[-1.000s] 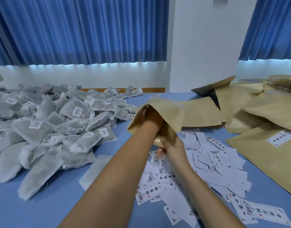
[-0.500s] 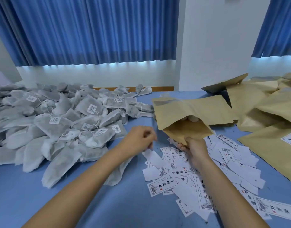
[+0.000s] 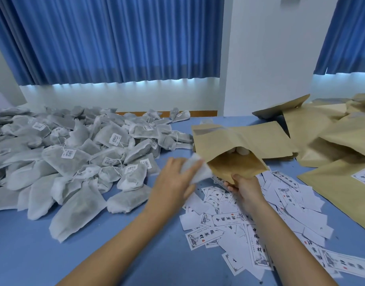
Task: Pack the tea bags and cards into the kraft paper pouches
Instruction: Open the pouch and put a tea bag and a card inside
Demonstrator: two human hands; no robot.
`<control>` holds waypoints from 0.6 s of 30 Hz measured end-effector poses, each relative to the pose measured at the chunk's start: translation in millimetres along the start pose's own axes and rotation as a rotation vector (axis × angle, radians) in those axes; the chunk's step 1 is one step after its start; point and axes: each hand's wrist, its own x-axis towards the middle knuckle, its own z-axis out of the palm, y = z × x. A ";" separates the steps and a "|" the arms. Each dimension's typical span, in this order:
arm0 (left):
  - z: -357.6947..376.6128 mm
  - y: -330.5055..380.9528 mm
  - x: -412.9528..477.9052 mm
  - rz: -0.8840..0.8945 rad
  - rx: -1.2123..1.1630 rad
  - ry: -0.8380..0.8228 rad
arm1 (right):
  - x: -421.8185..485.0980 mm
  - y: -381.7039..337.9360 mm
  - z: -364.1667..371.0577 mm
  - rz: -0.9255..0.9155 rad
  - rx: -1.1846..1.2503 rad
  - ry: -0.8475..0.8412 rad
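Cards (image 3: 229,221): nearest you, a loose scatter on the blue table (image 3: 33,261), some printed side up, some blank. Thin and light; they lie flat, so slide one to a free edge and pinch a corner.
Right grip (image 3: 244,185): clamped on the lower lip of the open pouch (image 3: 239,139), thumb on top, holding the mouth towards you, just above the cards.
Left grip (image 3: 175,178): closed round a white tea bag (image 3: 197,172), blurred, just beside the pouch mouth on its left side and not yet inside.
Tea bag handling: soft, light, mesh-like, gives under the fingers. Hold the body, not the string or tag, and lead with a narrow end.
Pouch handling: stiffish paper that creases. The upper flap sags over the opening, so you likely need to keep the lip pulled down to leave room. Pale shapes show inside, probably bags already packed.
Risk: the bag may catch on the lip and fold.
Tea bag pile (image 3: 74,157): large heap further left, tags showing.
Spare pouches (image 3: 338,139): stacked at the right, some labelled.
Far: blue curtains (image 3: 115,38), white wall.
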 end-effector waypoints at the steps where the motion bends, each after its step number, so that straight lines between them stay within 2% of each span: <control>1: 4.4 13.8 5.5 0.166 -0.019 0.071 | -0.4 -0.1 -0.1 -0.019 -0.022 -0.005; 2: 11.5 26.6 12.8 0.255 -0.024 0.080 | -1.8 -0.6 0.7 -0.053 -0.056 -0.024; 3: 19.5 38.4 22.2 0.269 -0.031 0.056 | -3.8 -1.3 1.6 -0.094 -0.094 -0.052; 5: 40.3 58.1 46.7 0.184 0.001 -0.051 | -7.6 -2.7 3.2 -0.140 -0.157 -0.068; 7: 66.5 68.0 77.7 0.070 0.120 -0.188 | -9.4 -2.9 3.1 -0.143 -0.207 -0.017; 9: 91.0 68.2 110.5 -0.133 0.161 -0.386 | -10.2 -1.5 2.7 -0.172 -0.290 -0.002; 12: 111.1 50.8 140.7 -0.048 0.225 -0.552 | -11.2 0.5 4.3 -0.169 -0.248 -0.097; 15: 112.8 49.5 145.0 -0.055 0.162 -0.737 | -4.7 -5.2 0.2 -0.088 -0.129 -0.072; 16: 111.5 52.3 140.0 -0.041 0.173 -0.764 | -1.1 -7.1 -3.3 -0.061 -0.106 -0.051; 18: 103.6 59.6 130.9 0.027 0.188 -0.651 | 4.4 -11.3 -8.9 -0.022 -0.122 -0.006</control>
